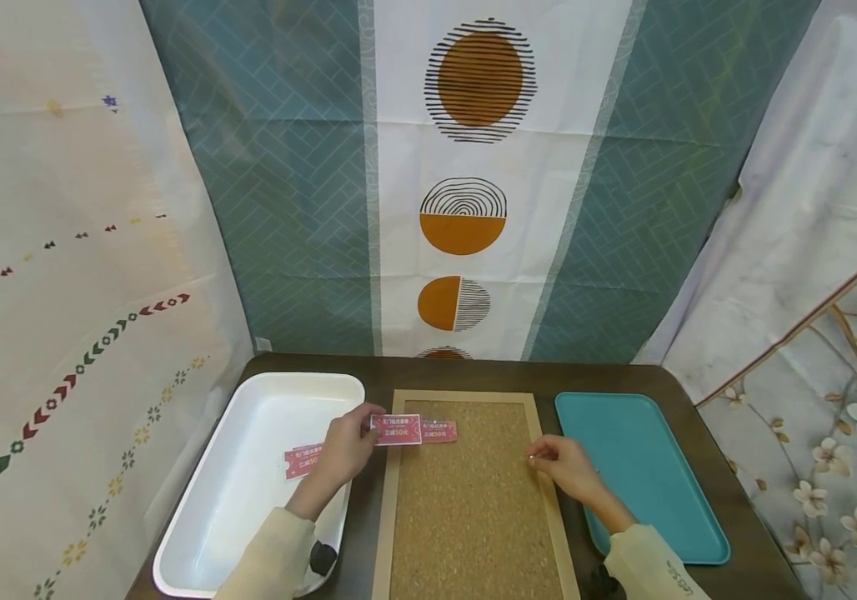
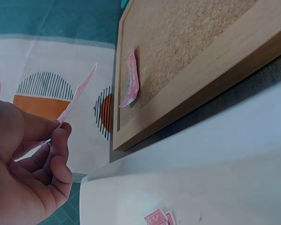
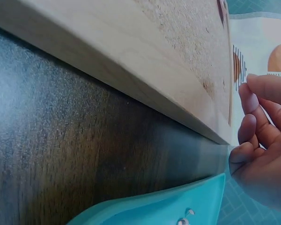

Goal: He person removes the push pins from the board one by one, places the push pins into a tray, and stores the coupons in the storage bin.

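My left hand [image 1: 349, 444] pinches a pink coupon [image 1: 398, 430] by its left end, above the upper left of the framed corkboard [image 1: 473, 517]. In the left wrist view the held coupon [image 2: 79, 93] is seen nearly edge-on, apart from the board. A second pink coupon [image 1: 441, 431] is on the cork, its left part hidden behind the held one in the head view. My right hand [image 1: 567, 471], over the board's right frame, pinches a tiny shiny thing [image 1: 532, 457] that looks like a push pin; the fingertips mostly hide it.
On the left stands a white tub [image 1: 248, 500] with more pink coupons [image 1: 301, 460] in it. A teal tray [image 1: 654, 475] lies to the right; small shiny pins [image 3: 185, 218] show in it in the right wrist view. Patterned curtains [image 1: 308, 208] hang behind the dark table [image 1: 623, 377].
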A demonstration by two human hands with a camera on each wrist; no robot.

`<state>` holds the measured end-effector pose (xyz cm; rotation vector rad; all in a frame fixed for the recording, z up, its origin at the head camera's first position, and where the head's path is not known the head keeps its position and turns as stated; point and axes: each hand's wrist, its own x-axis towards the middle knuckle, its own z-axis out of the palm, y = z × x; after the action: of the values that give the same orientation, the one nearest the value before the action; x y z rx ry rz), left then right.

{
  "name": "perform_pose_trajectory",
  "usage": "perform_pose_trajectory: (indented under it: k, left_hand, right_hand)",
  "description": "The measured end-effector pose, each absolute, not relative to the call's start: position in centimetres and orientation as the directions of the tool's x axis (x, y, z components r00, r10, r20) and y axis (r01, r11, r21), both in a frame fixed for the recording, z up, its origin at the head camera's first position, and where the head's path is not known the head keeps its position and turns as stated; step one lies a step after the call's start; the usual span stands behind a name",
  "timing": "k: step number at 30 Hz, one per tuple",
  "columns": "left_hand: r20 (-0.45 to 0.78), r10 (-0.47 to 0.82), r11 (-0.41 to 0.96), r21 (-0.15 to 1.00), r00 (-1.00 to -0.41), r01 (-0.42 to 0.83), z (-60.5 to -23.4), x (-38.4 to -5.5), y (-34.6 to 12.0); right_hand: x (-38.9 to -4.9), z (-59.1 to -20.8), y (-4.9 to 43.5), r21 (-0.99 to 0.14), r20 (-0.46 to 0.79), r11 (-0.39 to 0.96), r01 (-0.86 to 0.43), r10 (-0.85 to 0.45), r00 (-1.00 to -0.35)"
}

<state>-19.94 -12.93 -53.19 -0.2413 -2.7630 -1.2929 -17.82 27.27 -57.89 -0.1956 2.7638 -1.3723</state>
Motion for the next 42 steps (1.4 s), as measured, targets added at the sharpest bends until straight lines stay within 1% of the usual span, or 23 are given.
perform_pose_trajectory:
  k: [6, 9, 18, 30, 36, 42]
  left_hand:
    - [0.135, 0.098, 0.64, 0.75, -0.986, 0.166, -52.9, -20.1, -13.3]
    - [0.114, 0.09, 0.646, 0.749, -0.989, 0.145, -52.9, -20.1, -13.4]
    - [0.101, 0.076, 0.66, 0.741, -0.992, 0.126, -52.7, -20.1, -13.8]
    - [0.078, 0.065, 0.678, 0.728, -0.995, 0.102, -52.8, -20.0, -14.9]
    - [0.089, 0.053, 0.688, 0.718, -0.995, 0.101, -52.7, -20.1, -15.5]
    - [0.072, 0.035, 0.68, 0.729, -0.997, 0.076, -52.6, -20.1, -16.3]
  right_hand:
    - [-17.7, -57.8, 27.8, -0.807, -0.012, 0.587, -0.059, -0.117, -0.993]
    - [-17.7, -57.8, 28.2, -0.807, -0.012, 0.588, -0.06, -0.118, -0.993]
    - [-17.7, -57.8, 28.8, -0.783, -0.007, 0.62, -0.05, -0.09, -0.996]
    - [-17.4, -58.3, 29.7, -0.772, 0.013, 0.632, -0.065, -0.086, -0.996]
    - [-17.1, -58.4, 30.1, -0.772, 0.019, 0.632, -0.067, -0.083, -0.996]
    - [-17.1, -58.7, 30.8, -0.759, -0.003, 0.65, -0.039, -0.064, -0.998]
